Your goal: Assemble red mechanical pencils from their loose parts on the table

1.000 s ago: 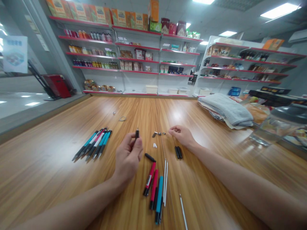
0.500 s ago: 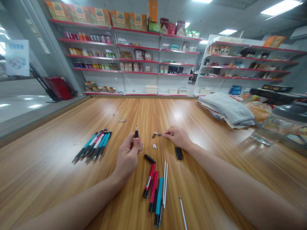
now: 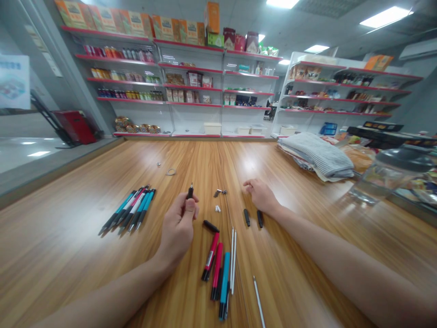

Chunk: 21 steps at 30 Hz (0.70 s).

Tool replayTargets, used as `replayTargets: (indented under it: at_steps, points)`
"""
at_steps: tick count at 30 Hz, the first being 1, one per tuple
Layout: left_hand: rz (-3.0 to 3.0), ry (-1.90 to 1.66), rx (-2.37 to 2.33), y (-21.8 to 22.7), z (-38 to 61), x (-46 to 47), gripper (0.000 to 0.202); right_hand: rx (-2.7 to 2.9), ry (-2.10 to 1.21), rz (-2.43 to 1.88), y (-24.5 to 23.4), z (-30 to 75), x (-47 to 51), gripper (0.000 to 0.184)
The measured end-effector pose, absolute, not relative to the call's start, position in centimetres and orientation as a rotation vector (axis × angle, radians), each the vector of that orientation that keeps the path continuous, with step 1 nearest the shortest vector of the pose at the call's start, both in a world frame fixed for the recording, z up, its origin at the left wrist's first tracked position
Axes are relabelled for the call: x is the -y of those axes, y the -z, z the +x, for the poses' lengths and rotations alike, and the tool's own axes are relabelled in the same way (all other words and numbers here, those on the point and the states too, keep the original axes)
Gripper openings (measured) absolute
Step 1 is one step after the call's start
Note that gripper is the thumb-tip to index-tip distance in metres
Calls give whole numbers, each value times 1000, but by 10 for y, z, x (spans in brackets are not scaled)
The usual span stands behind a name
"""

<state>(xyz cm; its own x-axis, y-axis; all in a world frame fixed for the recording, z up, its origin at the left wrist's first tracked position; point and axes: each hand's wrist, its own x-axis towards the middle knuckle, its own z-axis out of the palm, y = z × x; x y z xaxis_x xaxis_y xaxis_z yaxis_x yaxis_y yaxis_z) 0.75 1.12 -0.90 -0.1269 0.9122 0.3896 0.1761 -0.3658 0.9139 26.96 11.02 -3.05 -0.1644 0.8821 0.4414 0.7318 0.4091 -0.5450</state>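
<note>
In left hand (image 3: 177,224), black pen part (image 3: 189,192)

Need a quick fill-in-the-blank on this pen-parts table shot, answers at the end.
1. The left hand pinches a small black plastic pen part, its tip pointing ____.
2. Two short black plastic pen parts lie on the wooden table, just below the ____ hand.
3. Of the three slender pen barrels lying side by side, two are red and one is ____.

Missing words: up; right; teal.
</note>
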Motion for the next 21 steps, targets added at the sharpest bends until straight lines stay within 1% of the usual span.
replayTargets:
  at_steps: [3, 5, 8, 10, 12, 15, 18, 21]
  points:
    - [1809, -1449, -1296, 3, 8, -3, 16, 1845, -292, -1331, 30, 273, -106, 24]
    - [1974, -1337, -1315, -1, 9, 1, 16, 1730, -315, -1338, 33, 281, -104, 32]
    - [2098, -1246, -1363, -4, 11, 1, 18, 1542, -358, -1364, 37, 295, -98, 48]
    - [2134, -1222, -1381, -2, 12, -2, 19, 1467, -382, -1364, 36, 300, -87, 52]
    - [2180, -1234, -1349, 2, 13, -4, 20, 1452, -375, -1340, 29, 297, -71, 46]
    - [2286, -1271, -1272, 7, 12, -6, 25, 1527, -287, -1202, 14, 277, -41, 26]
    - [2382, -1288, -1240, 8, 11, -7, 26, 1685, -274, -1012, 2, 253, -14, 13]
    - [2472, -1300, -1215, 6, 9, -6, 25, 1870, -244, -810, -2, 240, 1, 12]
